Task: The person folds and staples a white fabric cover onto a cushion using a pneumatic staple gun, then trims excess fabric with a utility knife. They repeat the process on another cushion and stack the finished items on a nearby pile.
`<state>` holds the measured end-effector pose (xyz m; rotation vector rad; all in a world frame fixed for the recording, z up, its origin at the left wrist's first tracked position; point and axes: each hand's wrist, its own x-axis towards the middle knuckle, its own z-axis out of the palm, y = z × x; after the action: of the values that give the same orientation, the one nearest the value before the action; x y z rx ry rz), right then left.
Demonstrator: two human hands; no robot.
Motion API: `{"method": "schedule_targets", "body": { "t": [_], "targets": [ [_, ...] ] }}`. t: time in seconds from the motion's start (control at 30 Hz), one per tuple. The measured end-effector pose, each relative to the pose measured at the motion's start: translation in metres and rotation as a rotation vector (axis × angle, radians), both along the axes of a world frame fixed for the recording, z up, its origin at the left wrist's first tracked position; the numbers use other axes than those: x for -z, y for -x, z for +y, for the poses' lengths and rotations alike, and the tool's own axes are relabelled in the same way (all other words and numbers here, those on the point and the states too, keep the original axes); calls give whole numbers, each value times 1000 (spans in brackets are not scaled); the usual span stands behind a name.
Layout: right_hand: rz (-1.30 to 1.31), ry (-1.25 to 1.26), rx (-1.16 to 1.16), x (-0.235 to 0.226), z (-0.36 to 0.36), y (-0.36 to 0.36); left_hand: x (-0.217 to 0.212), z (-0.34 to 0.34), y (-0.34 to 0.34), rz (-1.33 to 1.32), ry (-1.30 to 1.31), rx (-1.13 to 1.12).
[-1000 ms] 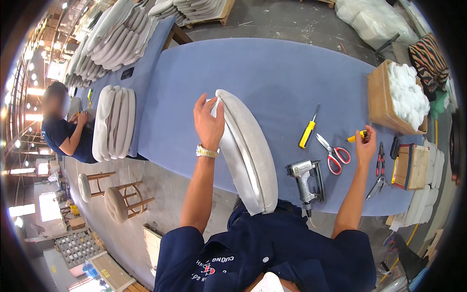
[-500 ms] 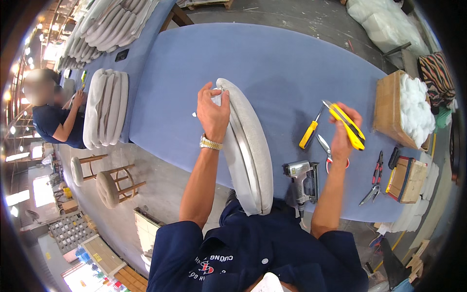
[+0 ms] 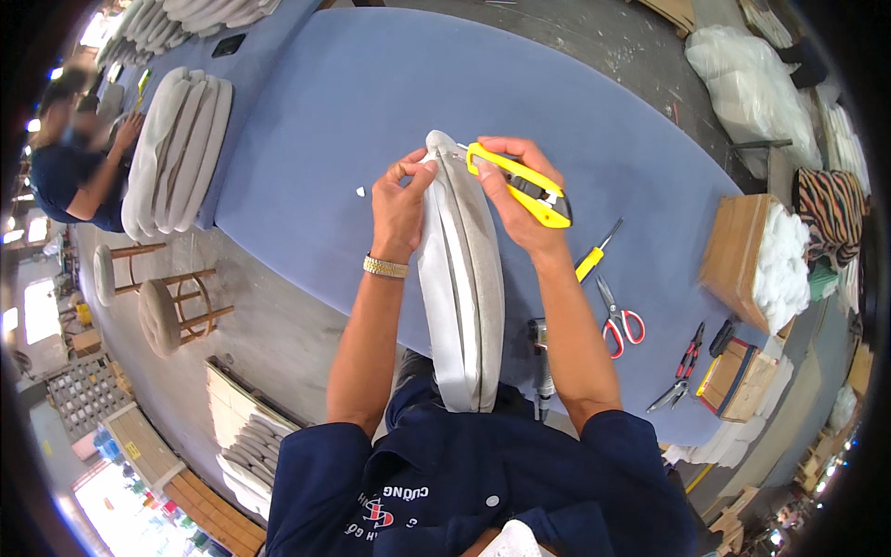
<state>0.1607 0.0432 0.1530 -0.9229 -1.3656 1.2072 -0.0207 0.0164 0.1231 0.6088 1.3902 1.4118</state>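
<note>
A grey upholstered cushion [image 3: 489, 288] stands on edge, its lower end against my body and its open seam facing up. Fingers and thumb of my left hand [image 3: 397, 209] pinch the cushion's edge close to its far end. My right hand [image 3: 527, 218] is closed around a yellow-and-black utility knife [image 3: 520, 176]. The knife's tip points left at the seam near the far end; whether the blade touches the fabric I cannot tell. A small white scrap [image 3: 360, 192] lies on the blue-covered table [image 3: 343, 102], left of my left hand.
Right of my right forearm lie a yellow screwdriver [image 3: 590, 264], scissors [image 3: 609, 314] and red-handled pliers [image 3: 688, 360]. My forearm partly hides a staple gun [image 3: 542, 371]. A cardboard box [image 3: 729, 251] holds white stuffing. Stacked cushions [image 3: 172, 158] and a co-worker [image 3: 74, 176] are at left.
My right hand has brought the utility knife leftward to the cushion's far end. My left hand keeps its pinch there. The whole view has shifted slightly.
</note>
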Motion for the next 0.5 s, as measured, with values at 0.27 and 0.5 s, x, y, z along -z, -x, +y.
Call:
{"method": "schedule_targets", "body": {
  "t": [0.27, 0.5],
  "targets": [
    [-190, -262, 19, -1, 5, 13, -4, 0, 3, 11, -33, 54],
    [-207, -345, 7, -5, 6, 19, -5, 4, 3, 77, -7, 58]
  ]
}}
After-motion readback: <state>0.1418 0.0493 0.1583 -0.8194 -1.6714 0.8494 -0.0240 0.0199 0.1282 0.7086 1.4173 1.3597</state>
